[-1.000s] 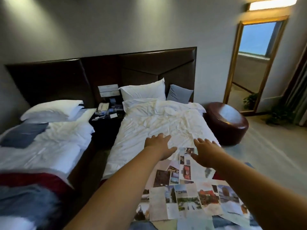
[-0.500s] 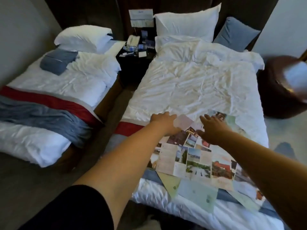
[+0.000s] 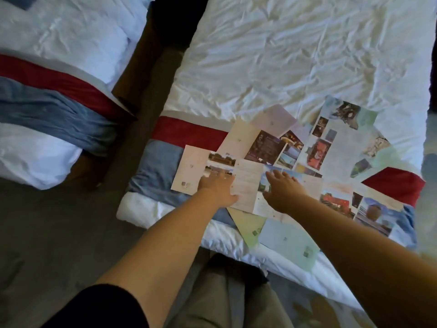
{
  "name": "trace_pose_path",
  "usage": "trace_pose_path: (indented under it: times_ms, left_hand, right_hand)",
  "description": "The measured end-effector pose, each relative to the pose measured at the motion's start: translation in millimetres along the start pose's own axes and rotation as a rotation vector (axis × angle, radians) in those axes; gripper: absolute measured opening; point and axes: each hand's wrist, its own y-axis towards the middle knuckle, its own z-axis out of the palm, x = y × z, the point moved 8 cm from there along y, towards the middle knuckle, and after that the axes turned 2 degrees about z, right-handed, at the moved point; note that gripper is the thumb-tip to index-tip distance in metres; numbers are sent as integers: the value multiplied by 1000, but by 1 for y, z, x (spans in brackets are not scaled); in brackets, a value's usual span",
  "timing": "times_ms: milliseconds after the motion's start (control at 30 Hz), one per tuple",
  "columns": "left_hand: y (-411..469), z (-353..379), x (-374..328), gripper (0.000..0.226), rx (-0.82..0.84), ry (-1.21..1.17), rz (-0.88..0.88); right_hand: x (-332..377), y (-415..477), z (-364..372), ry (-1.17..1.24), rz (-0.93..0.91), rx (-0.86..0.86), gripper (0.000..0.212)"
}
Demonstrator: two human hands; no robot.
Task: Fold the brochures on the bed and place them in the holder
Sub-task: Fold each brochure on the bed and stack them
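Neither grip pinches yet: left hand [image 3: 217, 188] and right hand [image 3: 281, 189] rest spread-fingered on one unfolded brochure [image 3: 247, 183] among many strewn flat at the foot of the bed [image 3: 260, 67], so folding seems unstarted, no holder in sight.

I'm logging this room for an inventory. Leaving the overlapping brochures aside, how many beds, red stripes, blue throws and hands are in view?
Beds: 2
Red stripes, one per bed: 2
Blue throws, one per bed: 2
Hands: 2
Total: 8
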Motion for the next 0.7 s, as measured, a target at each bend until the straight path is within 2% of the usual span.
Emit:
trace_pose_path:
  times_ms: [267, 433, 533, 633, 700]
  left_hand:
    - [65, 76, 79, 81, 43, -108, -72]
    - [110, 118, 120, 96, 33, -123, -127]
    - [133, 132, 139, 107, -66, -143, -181]
    - [152, 143, 156, 112, -255, -268, -252]
    - [165, 153, 167, 115, -289, -347, -307]
  right_hand:
    - [62, 92, 87, 26, -33, 187, 73]
    - [65, 134, 139, 0, 2, 202, 76]
    - [57, 154, 166, -16, 40, 173, 82]
    - [46, 167, 191, -26, 55, 98, 89]
    - [40, 173, 205, -17, 43, 83, 89]
